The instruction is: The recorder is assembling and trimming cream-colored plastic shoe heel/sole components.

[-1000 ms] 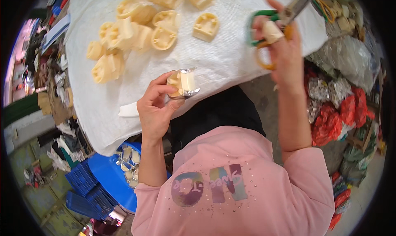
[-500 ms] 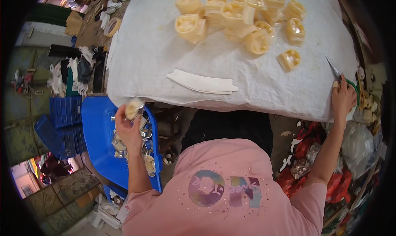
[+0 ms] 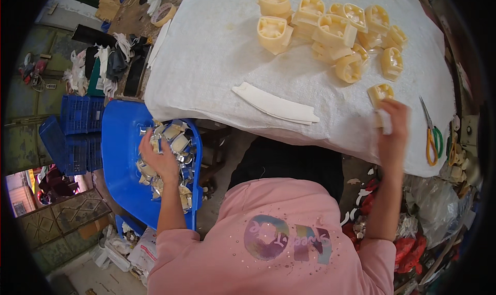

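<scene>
My left hand (image 3: 159, 160) is over the blue tub (image 3: 118, 155), its fingers apart and nothing between them. Below it lie many small cream pieces with shiny silvery parts (image 3: 179, 142). My right hand (image 3: 393, 130) is smeared by motion above the front right of the table, with its fingertips at a loose cream moulded piece (image 3: 381, 92). Something pale shows by its fingers, and whether it grips anything is unclear. Scissors (image 3: 433, 135) with orange and green handles lie on the cloth to the right of that hand. Several hollow cream moulded pieces (image 3: 333, 33) cluster farther back.
White cloth (image 3: 206, 62) covers the table. A curved stack of white strips (image 3: 274, 105) rests near its front edge. Blue crates (image 3: 81, 114) stand at the left, and a tape roll (image 3: 164, 14) sits at the back left. Plastic bags (image 3: 439, 202) lie at the lower right.
My left hand has let go of a cream piece and lowered into the tub. My right hand has left the scissors on the cloth and moved left to the loose cream piece.
</scene>
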Motion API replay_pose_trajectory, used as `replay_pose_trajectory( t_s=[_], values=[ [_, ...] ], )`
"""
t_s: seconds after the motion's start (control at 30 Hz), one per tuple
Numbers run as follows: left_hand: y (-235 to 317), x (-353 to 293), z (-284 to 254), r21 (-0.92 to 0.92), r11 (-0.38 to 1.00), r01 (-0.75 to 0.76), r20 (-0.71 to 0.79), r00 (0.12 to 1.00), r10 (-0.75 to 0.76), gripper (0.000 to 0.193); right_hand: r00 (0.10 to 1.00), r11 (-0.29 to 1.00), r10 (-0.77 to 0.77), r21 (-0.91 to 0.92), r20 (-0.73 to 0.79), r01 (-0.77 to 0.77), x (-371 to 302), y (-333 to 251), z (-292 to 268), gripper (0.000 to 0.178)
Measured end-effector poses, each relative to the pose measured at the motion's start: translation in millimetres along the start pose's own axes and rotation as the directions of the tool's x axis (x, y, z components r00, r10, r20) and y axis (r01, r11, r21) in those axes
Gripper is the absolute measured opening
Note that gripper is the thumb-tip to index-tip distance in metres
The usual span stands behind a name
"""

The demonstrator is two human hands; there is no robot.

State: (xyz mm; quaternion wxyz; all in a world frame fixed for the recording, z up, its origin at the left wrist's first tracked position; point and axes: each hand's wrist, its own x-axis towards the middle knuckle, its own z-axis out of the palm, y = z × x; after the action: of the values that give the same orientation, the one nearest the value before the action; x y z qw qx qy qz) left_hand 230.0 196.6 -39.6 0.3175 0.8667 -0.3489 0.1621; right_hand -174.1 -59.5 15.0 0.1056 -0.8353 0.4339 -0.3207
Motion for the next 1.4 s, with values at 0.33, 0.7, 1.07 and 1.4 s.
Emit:
replay_pose_trajectory(
  t_s=[0.33, 0.7, 1.07, 1.4],
  values=[
    [151.0, -6.1, 45.8, -0.602, 0.658, -0.452, 0.144, 0.749, 0.647, 0.023, 0.903, 0.919, -0.354, 0.271, 0.243, 0.287, 24.4, -99.8, 93.3, 0.015],
    [157.4, -15.2, 67.9, -0.506, 0.666, -0.548, 0.094, 0.733, 0.674, 0.032, 0.810, 0.879, -0.458, 0.052, 0.367, 0.473, 32.9, -119.3, 87.6, 0.011],
    [165.0, -20.6, 68.9, -0.484, 0.671, -0.561, 0.088, 0.732, 0.675, 0.043, 0.946, 0.888, -0.156, 0.459, 0.284, 0.009, 26.0, -94.6, 101.8, 0.013],
    [192.6, -19.8, 47.5, -0.674, 0.687, -0.273, 0.321, 0.729, 0.604, 0.037, 0.969, 0.957, -0.247, 0.157, 0.006, 0.244, 20.3, -89.7, 52.7, 0.019]
  ],
)
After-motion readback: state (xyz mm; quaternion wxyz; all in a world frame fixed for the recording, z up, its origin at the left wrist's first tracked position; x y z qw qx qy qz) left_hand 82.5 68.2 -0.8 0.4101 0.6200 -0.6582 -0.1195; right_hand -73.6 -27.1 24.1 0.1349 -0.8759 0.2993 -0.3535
